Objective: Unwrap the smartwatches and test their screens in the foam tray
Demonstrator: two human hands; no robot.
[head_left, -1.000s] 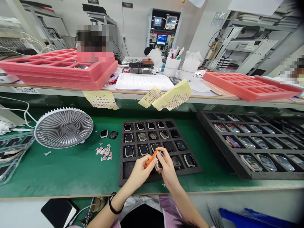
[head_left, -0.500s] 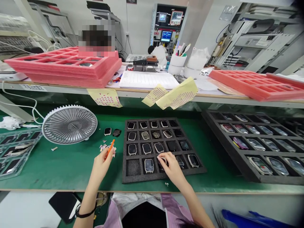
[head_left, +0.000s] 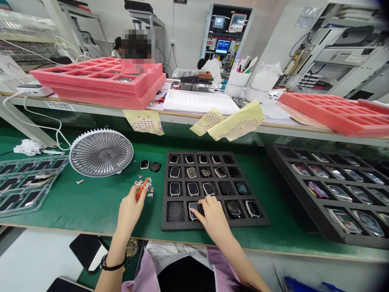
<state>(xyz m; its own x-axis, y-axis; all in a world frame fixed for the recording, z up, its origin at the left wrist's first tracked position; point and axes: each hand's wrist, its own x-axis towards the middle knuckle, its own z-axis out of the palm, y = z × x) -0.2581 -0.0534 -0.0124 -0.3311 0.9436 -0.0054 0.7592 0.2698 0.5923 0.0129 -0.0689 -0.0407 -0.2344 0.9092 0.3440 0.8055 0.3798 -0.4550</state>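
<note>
My left hand (head_left: 130,209) is closed around a slim orange stick-shaped tool (head_left: 142,188), whose tip points up and away. Beneath that tip lie small paper-like scraps (head_left: 150,189). My right hand (head_left: 214,215) reaches over the front row of a black foam tray (head_left: 215,226), thumb and forefinger at a square smartwatch (head_left: 193,209) in the second compartment. The compartment to its right is hidden under the hand. Several other watches, such as a light-framed watch (head_left: 253,209), sit in the tray. Behind the scraps lie a silver watch case (head_left: 144,164) and a dark watch part (head_left: 155,166).
A grey round fan (head_left: 101,154) stands left, beside a clear plastic tray (head_left: 50,182) of parts. Another black foam tray (head_left: 306,211) with watches rests tilted at right. Above runs a shelf with pink foam trays (head_left: 146,91), paper sheets (head_left: 197,103) and a pen holder (head_left: 238,81).
My right hand has shifted left from the third front compartment to the watch in the second. My left hand still holds the orange tool. The whole view has swung slightly left.
</note>
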